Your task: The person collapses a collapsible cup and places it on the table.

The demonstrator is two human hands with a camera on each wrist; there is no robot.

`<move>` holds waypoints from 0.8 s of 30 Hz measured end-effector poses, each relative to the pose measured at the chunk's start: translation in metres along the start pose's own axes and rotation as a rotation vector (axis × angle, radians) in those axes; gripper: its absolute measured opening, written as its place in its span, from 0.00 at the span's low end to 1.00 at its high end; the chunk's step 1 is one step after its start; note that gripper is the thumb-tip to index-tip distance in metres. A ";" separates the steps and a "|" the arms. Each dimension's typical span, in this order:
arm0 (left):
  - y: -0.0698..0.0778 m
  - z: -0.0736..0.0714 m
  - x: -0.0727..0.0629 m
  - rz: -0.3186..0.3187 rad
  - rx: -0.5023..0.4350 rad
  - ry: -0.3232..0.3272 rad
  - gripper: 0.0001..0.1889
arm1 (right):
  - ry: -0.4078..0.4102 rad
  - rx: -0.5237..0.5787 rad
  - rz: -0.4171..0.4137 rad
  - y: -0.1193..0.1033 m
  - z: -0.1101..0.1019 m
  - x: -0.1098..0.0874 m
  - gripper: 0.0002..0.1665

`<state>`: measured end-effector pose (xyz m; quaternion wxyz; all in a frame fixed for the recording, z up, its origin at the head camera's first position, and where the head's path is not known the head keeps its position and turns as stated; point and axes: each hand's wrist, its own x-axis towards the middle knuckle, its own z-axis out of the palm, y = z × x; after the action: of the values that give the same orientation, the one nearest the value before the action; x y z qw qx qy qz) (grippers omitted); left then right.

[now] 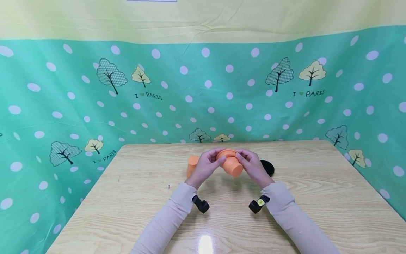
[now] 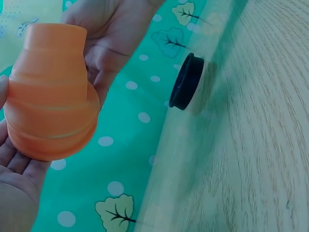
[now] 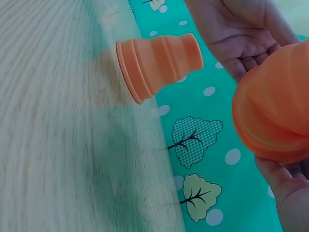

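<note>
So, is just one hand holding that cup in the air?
No, the head view shows the left hand and the right hand both gripping the cup.

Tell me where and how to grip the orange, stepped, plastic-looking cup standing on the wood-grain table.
Probably best gripped around the narrow upper section of the orange, stepped, plastic-looking cup, from above and the person's left: it stands upside down, wide rim on the wood-grain table, narrow end up. In the head view, the left hand, holding another orange cup, overlaps its right edge.
</note>
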<state>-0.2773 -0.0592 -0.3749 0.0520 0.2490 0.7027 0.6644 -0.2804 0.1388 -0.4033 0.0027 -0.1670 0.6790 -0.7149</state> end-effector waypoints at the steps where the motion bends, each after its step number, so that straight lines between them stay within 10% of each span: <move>1: 0.000 0.000 0.000 0.001 -0.002 0.000 0.19 | -0.001 0.002 -0.007 0.001 0.000 0.000 0.23; 24: -0.005 -0.002 0.001 0.017 0.087 -0.022 0.20 | -0.046 -0.288 -0.040 0.000 0.002 0.001 0.19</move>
<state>-0.2805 -0.0606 -0.3794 0.0431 0.2645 0.7282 0.6308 -0.2804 0.1363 -0.4027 -0.0198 -0.1955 0.7709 -0.6059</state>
